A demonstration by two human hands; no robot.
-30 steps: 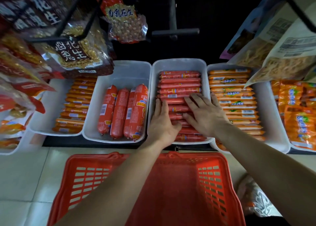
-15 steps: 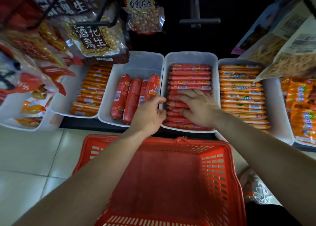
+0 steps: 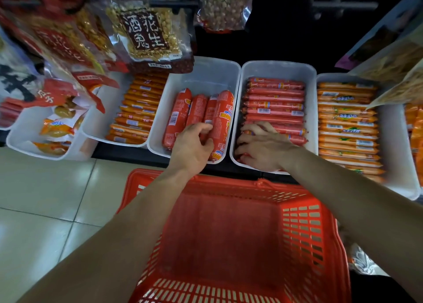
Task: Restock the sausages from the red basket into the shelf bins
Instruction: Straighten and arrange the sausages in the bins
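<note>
The red basket (image 3: 304, 234) stands on the floor below the shelf, and I see no sausages inside it. My left hand (image 3: 192, 147) reaches into the white bin (image 3: 201, 73) of thick red sausages (image 3: 176, 117); its curled fingers and thumb close on one of the middle ones near its front end. My right hand (image 3: 263, 147) lies flat with spread fingers on the front rows of thin red sausages (image 3: 274, 105) in the neighbouring white bin (image 3: 277, 68). That bin is stacked with several crosswise rows.
Bins of orange sausages (image 3: 137, 112) (image 3: 345, 128) flank the two red ones. A bin with snack packs (image 3: 55, 128) is at the far left. Hanging peanut bags (image 3: 146, 34) overhang the left bins, and more bags (image 3: 393, 57) overhang the right. The floor is tiled (image 3: 45, 199).
My left hand left the thin-sausage bin and moved left into the thick-sausage bin, curling onto a sausage. My right hand stayed on the thin sausages, sliding toward the bin's front.
</note>
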